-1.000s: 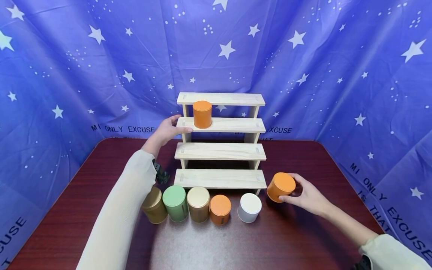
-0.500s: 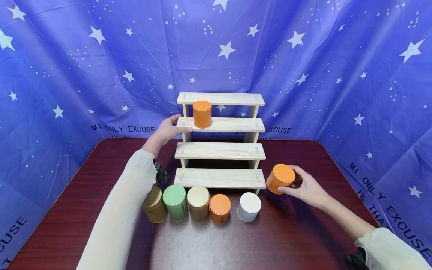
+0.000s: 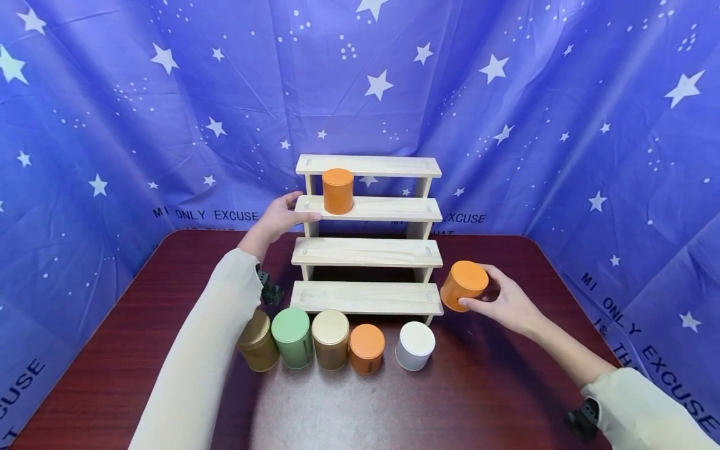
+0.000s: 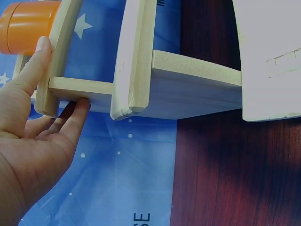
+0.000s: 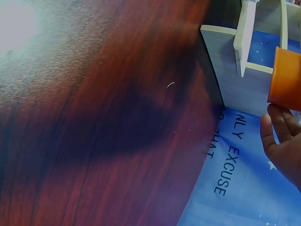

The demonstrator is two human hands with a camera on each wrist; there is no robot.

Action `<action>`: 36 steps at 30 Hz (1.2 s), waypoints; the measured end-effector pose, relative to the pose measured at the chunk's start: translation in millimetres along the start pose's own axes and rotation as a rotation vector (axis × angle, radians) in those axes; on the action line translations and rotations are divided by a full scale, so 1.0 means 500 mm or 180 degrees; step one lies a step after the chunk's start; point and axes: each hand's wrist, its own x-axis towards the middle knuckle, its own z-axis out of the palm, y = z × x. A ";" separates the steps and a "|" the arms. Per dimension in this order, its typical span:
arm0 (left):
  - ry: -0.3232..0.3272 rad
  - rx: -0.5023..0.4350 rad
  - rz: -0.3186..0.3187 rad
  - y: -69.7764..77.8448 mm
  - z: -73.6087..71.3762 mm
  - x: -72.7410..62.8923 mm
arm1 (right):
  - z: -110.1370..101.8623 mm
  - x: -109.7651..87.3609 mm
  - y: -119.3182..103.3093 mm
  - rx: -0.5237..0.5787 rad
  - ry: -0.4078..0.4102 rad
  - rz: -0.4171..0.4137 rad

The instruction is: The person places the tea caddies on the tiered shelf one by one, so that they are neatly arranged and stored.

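Note:
My left hand (image 3: 279, 217) grips the left end of the second board from the top of a pale wooden stepped rack (image 3: 367, 252). In the left wrist view the thumb lies along the board, with the other fingers at the rack's side panel. On that same board stands an orange tin (image 3: 338, 191), close to my thumb but apart from it in the head view. My right hand (image 3: 509, 300) holds a second orange tin (image 3: 464, 285), slightly tilted, off the table beside the rack's right side. In the right wrist view only part of this tin (image 5: 286, 77) shows, above my fingers.
Along the rack's front stand a dark gold tin (image 3: 259, 342), a green tin (image 3: 292, 337), a tin with a cream lid (image 3: 330, 339), a third orange tin (image 3: 367, 349) and a white tin (image 3: 415, 345). A blue starry cloth (image 3: 360, 94) hangs behind the dark red table (image 3: 484, 400).
My right hand has raised the orange tin and carried it farther back, slightly to the left, along the rack's right side. My left hand keeps its place on the board.

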 end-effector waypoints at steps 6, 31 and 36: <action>0.0007 -0.0007 -0.0027 0.000 0.001 0.000 | 0.003 0.014 -0.012 -0.0014 0.0014 0.0002; 0.0027 0.0043 -0.0021 0.001 0.000 0.000 | -0.004 0.060 -0.054 0.0069 0.0072 -0.0158; 0.0026 0.0050 -0.0029 0.002 -0.001 -0.001 | -0.011 0.071 -0.061 -0.0006 0.0105 -0.0152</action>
